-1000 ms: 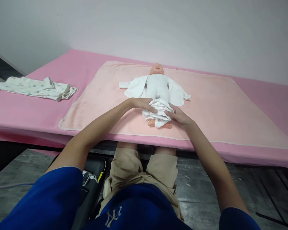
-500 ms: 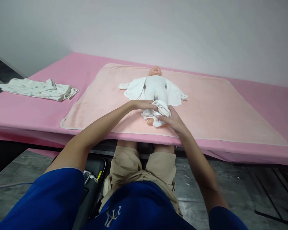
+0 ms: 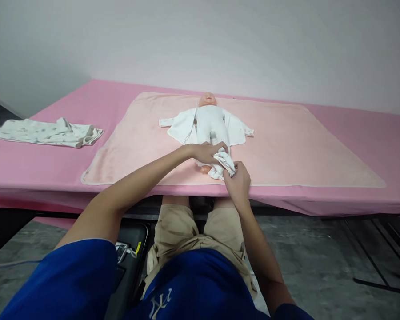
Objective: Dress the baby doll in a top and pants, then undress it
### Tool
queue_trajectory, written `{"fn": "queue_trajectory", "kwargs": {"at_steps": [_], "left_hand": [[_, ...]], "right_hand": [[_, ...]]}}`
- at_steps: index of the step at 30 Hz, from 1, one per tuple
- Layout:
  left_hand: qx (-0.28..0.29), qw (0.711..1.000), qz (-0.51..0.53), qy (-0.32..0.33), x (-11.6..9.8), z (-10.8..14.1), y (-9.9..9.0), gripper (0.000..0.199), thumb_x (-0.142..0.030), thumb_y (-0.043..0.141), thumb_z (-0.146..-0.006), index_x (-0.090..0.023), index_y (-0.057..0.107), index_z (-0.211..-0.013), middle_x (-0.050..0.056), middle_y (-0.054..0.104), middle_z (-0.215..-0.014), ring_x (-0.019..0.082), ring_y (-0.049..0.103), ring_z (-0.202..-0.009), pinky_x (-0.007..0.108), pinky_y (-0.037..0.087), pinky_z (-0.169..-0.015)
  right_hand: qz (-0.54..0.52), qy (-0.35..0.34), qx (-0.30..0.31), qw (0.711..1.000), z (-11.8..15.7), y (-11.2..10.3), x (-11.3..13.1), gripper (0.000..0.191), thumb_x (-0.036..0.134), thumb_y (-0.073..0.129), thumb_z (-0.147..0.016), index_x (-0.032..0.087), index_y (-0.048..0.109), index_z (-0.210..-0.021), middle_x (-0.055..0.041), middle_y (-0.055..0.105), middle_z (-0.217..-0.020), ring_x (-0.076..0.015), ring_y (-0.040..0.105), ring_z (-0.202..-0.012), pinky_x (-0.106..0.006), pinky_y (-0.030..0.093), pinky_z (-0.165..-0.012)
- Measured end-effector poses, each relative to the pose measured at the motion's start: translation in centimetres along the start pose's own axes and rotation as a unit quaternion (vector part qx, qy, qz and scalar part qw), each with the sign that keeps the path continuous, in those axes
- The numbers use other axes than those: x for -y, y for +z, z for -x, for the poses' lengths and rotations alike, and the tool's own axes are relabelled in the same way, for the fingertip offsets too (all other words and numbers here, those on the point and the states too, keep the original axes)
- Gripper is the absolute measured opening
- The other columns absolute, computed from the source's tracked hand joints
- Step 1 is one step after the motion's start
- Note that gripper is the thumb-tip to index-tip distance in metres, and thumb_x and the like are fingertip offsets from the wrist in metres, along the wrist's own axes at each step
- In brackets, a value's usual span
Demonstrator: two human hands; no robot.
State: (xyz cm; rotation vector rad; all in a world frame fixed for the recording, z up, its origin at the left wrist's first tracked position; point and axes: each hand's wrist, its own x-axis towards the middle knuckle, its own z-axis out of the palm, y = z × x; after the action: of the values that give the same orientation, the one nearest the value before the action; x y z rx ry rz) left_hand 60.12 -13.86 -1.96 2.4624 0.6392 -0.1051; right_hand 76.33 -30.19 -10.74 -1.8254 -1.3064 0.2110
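A baby doll (image 3: 208, 98) lies on its back, head toward the wall. Its torso is white, and an open white shirt (image 3: 237, 129) is spread out under it with both sleeves to the sides. Around the doll's lower leg on the right side is a bunched white baby garment (image 3: 225, 162) with a faint print. My left hand (image 3: 207, 153) reaches over the doll's legs and grips the upper edge of this cloth. From the right, my right hand (image 3: 239, 181) pinches its lower side. One bare doll foot (image 3: 205, 169) shows beside the cloth; the other is hidden.
A peach blanket (image 3: 293, 151) lies under the doll on a pink-covered table (image 3: 350, 133). At the left lies a folded white patterned cloth (image 3: 46, 132). The table's front edge is close to my legs, and a black case (image 3: 133, 240) stands below it.
The garment has become more tightly bunched around the leg on the right side. My left hand has shifted over the legs, and my right hand has moved lower. The view has shifted slightly.
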Motion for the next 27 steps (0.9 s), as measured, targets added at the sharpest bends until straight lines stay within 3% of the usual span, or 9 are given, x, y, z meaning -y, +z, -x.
{"fn": "queue_trajectory", "kwargs": {"at_steps": [3, 8, 14, 21, 27], "left_hand": [[0.008, 0.999, -0.04, 0.016, -0.8, -0.5, 0.5, 0.063, -0.054, 0.059, -0.096, -0.033, 0.055, -0.155, 0.004, 0.082, -0.132, 0.031, 0.071, -0.123, 0.046, 0.035, -0.125], [0.016, 0.988, -0.153, -0.012, -1.8, -1.8, 1.7, 0.057, -0.053, 0.051, -0.102, -0.032, 0.065, -0.153, 0.007, 0.085, -0.107, 0.035, 0.076, -0.109, 0.049, 0.039, -0.116], [0.008, 0.985, -0.169, -0.029, -2.5, -2.3, 2.2, 0.052, -0.05, 0.051, -0.102, -0.026, 0.066, -0.145, 0.008, 0.085, -0.105, 0.036, 0.077, -0.108, 0.049, 0.039, -0.117], [0.007, 0.998, -0.053, -0.038, -2.0, -0.4, 0.9, 0.057, -0.055, 0.05, -0.1, -0.026, 0.06, -0.148, 0.007, 0.083, -0.124, 0.034, 0.072, -0.121, 0.049, 0.038, -0.124], [-0.009, 0.999, 0.003, -0.043, -1.2, 0.4, 0.6, 0.063, -0.051, 0.055, -0.094, -0.025, 0.057, -0.151, 0.009, 0.075, -0.144, 0.038, 0.064, -0.137, 0.05, 0.042, -0.125]], "right_hand": [[0.051, -0.039, -0.044, 0.997, -0.5, 0.0, -0.9, 0.023, 0.036, 0.063, -0.089, 0.022, 0.065, -0.107, -0.0145, 0.068, -0.119, -0.0308, 0.063, -0.102, -0.042, 0.052, -0.089], [0.075, -0.049, -0.075, 0.993, -0.5, 0.2, -2.0, 0.018, 0.035, 0.063, -0.09, 0.023, 0.06, -0.102, -0.0186, 0.067, -0.119, -0.0357, 0.061, -0.111, -0.052, 0.05, -0.105], [0.04, 0.039, -0.022, 0.998, -0.8, -0.2, -1.7, 0.021, 0.044, 0.06, -0.09, 0.027, 0.051, -0.097, -0.0094, 0.071, -0.092, -0.0316, 0.062, -0.089, -0.042, 0.047, -0.084], [-0.092, 0.059, -0.016, 0.994, -1.5, -1.1, -0.6, 0.022, 0.043, 0.058, -0.09, 0.026, 0.062, -0.104, -0.005, 0.076, -0.095, -0.0269, 0.065, -0.087, -0.036, 0.045, -0.08], [-0.252, 0.093, 0.082, 0.96, -3.0, -0.6, -1.6, 0.034, 0.049, 0.062, -0.09, 0.021, 0.071, -0.106, -0.0074, 0.08, -0.107, -0.0274, 0.07, -0.101, -0.037, 0.055, -0.088]]}}
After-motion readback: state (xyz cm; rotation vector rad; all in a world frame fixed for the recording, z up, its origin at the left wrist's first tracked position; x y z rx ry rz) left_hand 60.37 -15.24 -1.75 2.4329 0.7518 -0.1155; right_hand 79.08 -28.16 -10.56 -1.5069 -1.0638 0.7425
